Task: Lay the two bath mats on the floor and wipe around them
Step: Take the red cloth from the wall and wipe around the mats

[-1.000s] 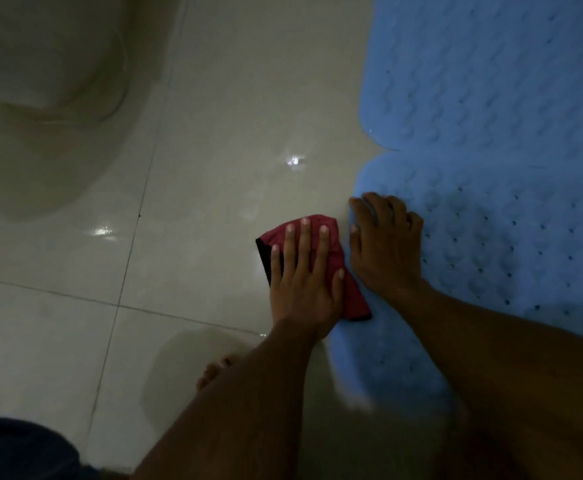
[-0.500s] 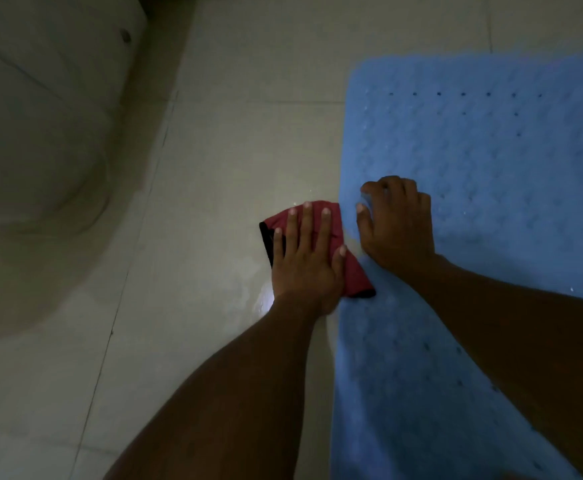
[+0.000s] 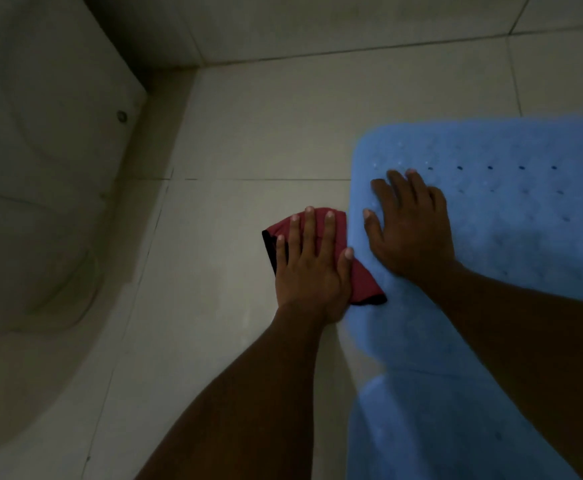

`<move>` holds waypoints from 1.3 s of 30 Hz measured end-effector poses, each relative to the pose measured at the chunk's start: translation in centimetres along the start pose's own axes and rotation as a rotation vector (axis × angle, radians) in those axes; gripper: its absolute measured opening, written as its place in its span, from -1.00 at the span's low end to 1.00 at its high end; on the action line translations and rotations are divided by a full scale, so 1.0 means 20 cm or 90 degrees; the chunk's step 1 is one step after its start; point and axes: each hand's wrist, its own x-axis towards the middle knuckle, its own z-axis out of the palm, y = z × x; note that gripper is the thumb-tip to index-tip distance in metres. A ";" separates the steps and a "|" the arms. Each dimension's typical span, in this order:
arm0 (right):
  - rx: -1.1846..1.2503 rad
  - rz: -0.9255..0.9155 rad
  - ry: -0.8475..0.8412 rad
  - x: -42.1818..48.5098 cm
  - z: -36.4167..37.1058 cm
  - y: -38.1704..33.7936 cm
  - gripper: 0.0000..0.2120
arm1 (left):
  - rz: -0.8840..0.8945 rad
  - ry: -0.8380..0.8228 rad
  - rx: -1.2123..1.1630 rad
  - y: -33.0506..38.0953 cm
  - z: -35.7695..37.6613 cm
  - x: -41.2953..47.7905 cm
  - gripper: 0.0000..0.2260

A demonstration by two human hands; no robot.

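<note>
Two blue mats (image 3: 491,393) lying right; left hand (image 3: 312,268) pressing red cloth (image 3: 361,285) flat-fingered on floor (image 3: 214,306), touching the mat's long left edge; right hand (image 3: 409,230) splayed, bracing mat, grasping nothing.

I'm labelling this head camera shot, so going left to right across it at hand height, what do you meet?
White fixture → bare floor tiles → red cloth under the left hand → right hand flat on the blue bath mat.

Head camera looks steeply down, close.
</note>
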 end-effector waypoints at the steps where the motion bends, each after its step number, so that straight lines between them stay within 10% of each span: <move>1: 0.002 0.000 0.004 -0.01 0.00 -0.01 -0.51 | -0.012 -0.013 0.000 0.00 -0.01 0.04 -0.36; 13: 0.060 0.058 -0.153 0.03 -0.11 -0.02 -0.45 | -0.075 -0.154 0.017 0.04 -0.09 0.15 -0.32; 39: 0.058 0.112 -0.144 0.06 -0.11 -0.03 -0.45 | 0.141 -0.088 0.052 -0.05 -0.13 0.80 -0.37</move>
